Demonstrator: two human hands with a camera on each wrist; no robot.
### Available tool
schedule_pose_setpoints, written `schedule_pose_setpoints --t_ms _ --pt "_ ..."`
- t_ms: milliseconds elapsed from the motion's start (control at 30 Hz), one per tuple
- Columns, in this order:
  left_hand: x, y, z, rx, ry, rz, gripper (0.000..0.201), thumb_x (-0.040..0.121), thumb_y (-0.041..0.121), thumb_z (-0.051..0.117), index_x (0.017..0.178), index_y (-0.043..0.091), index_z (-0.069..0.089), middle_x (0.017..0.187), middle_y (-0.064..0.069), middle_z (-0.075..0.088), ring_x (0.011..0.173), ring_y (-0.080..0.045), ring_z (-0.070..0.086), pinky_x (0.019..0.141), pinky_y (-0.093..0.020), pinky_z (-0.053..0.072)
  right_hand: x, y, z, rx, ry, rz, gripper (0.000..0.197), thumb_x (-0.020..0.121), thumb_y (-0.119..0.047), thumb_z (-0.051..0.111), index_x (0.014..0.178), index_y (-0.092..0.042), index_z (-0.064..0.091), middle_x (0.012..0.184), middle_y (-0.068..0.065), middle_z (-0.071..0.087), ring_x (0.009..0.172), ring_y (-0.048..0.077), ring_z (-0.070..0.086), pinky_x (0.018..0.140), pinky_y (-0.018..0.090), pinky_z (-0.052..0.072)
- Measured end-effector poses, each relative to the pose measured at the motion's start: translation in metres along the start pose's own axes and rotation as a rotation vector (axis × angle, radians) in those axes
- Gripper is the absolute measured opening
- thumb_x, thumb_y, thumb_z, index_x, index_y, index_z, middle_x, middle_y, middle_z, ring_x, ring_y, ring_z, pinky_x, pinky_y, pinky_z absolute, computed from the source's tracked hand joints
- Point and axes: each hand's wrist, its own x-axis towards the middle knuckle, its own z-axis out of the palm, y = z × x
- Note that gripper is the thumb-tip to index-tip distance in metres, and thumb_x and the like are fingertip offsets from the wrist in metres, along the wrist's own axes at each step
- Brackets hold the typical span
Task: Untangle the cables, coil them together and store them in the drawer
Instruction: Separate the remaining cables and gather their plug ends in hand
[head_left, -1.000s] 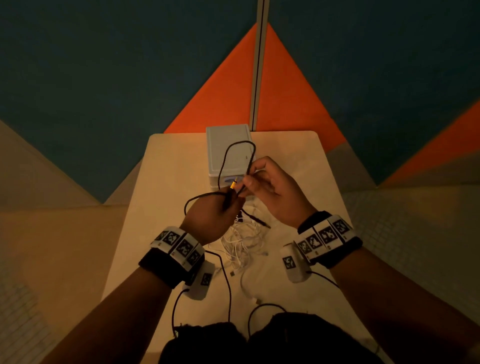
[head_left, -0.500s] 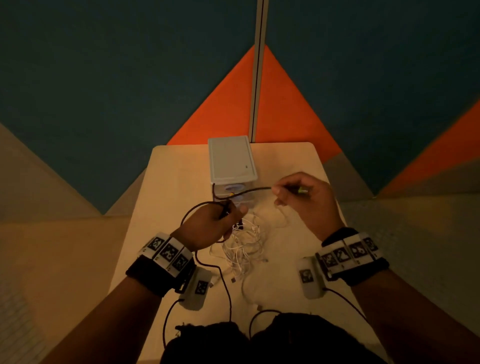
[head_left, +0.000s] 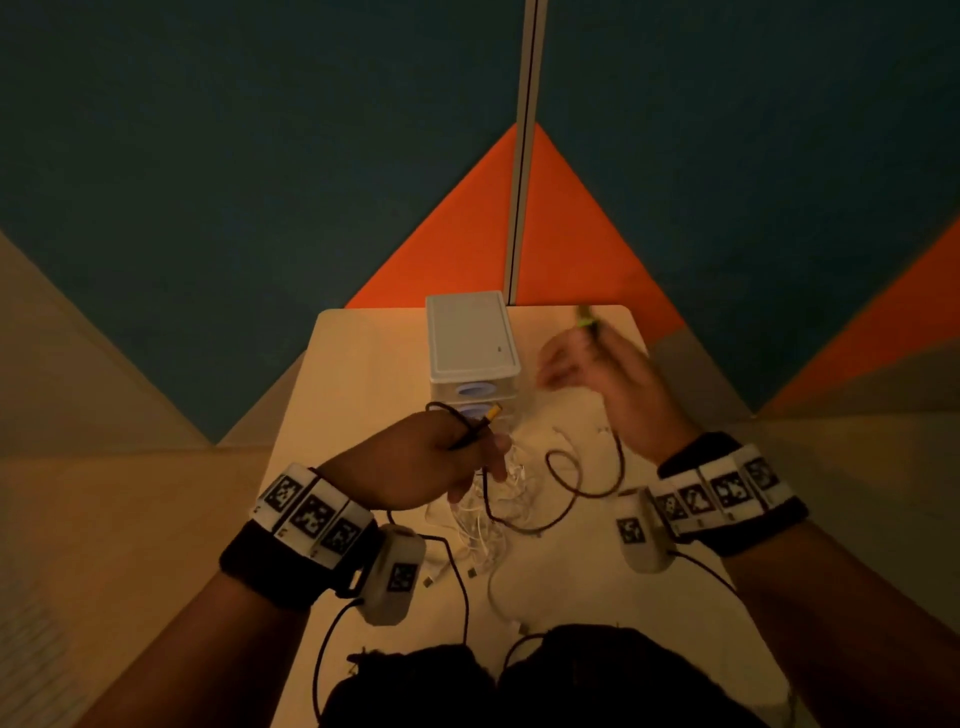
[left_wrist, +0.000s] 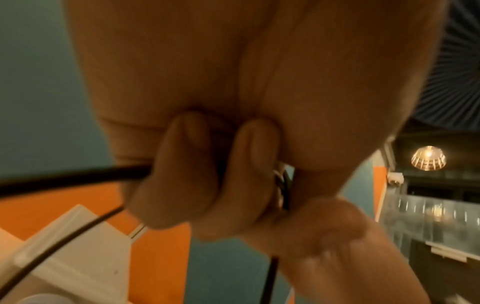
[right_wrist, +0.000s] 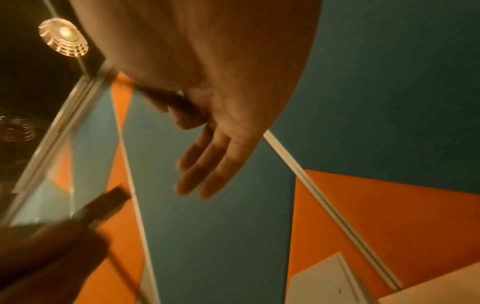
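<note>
My left hand (head_left: 462, 449) grips a black cable (head_left: 569, 486) near its yellow-tipped plug (head_left: 492, 413), just in front of the white drawer unit (head_left: 470, 332). In the left wrist view its fingers (left_wrist: 182, 164) curl round the black cable (left_wrist: 64, 179). My right hand (head_left: 592, 345), blurred by motion, is raised to the right of the unit and pinches the cable's other plug (head_left: 587, 317); its remaining fingers (right_wrist: 202, 174) are straight. The black cable sags in loops between the hands. A tangle of white cables (head_left: 483, 514) lies on the table under my left hand.
The light wooden table (head_left: 363, 374) is narrow, with floor on both sides. The drawer unit stands at its far edge, both drawers shut, against a blue and orange wall (head_left: 457, 249). Thin black wrist-camera leads (head_left: 462, 597) trail toward my lap.
My right hand has swung out to the right and farther away, drawing the black cable's end out. The left hand keeps its grip near the yellow-tipped plug.
</note>
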Motion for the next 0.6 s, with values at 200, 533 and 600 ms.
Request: schedule_pose_setpoints --t_ms 200,533,600 --pt "0.003 0.018 -0.008 -0.152 0.228 0.099 0.046 0.106 0.033 0.043 0.071 0.023 0.072 0.050 0.011 0.059 0.050 -0.006 0.054 0.061 -0.015 0.045 -0.021 0.011 0.046 -0.019 -0.363 0.063 0.049 0.089 -0.016 0.077 0.126 -0.025 0.048 0.101 -0.015 0.067 0.104 0.015 0.072 0.092 0.044 0.059" --pt "-0.004 0.032 -0.015 -0.284 0.257 -0.014 0.019 0.102 0.028 0.053 0.108 0.018 0.069 0.050 0.018 0.060 0.038 -0.001 0.046 0.044 -0.008 0.034 -0.015 0.016 0.031 0.061 -0.140 -0.012 0.028 0.100 -0.005 0.058 0.088 -0.011 0.034 0.089 0.016 0.068 0.076 0.025 0.071 0.078 0.048 0.058" --pt "-0.003 0.027 -0.016 -0.160 0.249 -0.071 0.022 0.102 0.040 0.052 0.107 0.029 0.069 0.056 0.013 0.067 0.047 -0.008 0.057 0.048 -0.019 0.041 -0.014 0.018 0.029 0.114 -0.051 -0.020 0.028 0.101 -0.001 0.054 0.085 -0.011 0.033 0.082 0.005 0.063 0.068 0.019 0.066 0.068 0.036 0.055"
